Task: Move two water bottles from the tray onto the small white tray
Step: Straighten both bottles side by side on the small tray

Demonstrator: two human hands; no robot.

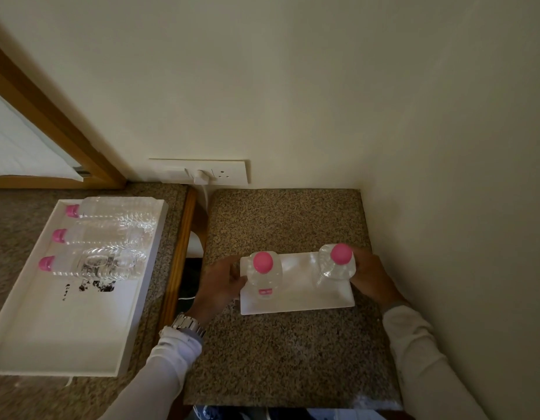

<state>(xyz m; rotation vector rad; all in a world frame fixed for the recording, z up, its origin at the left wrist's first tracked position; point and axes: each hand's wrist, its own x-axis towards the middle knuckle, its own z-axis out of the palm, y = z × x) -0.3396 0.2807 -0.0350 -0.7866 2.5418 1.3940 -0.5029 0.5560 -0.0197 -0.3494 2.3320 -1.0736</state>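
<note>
Two upright clear plastic water bottles with pink caps, one in each hand, on the small white rectangular tray [296, 298].

Head view: left hand [221, 286] wrapped around the left pink-capped clear bottle [263, 275], fingers closed on its side, at the small tray's left end. Right hand [370, 277] closed likewise around the right pink-capped clear bottle [336, 263] at the tray's far right corner; bottles well apart. Small tray lying on the speckled brown granite desk [293, 359] in the wall corner. On the neighbouring surface to the left, a large white rimmed tray [65, 328] with three more pink-capped clear bottles [96, 234] lying on their sides, side by side, at its far end. Silver metal wristwatch [186, 324] on the left wrist, white sleeves on both arms.
</note>
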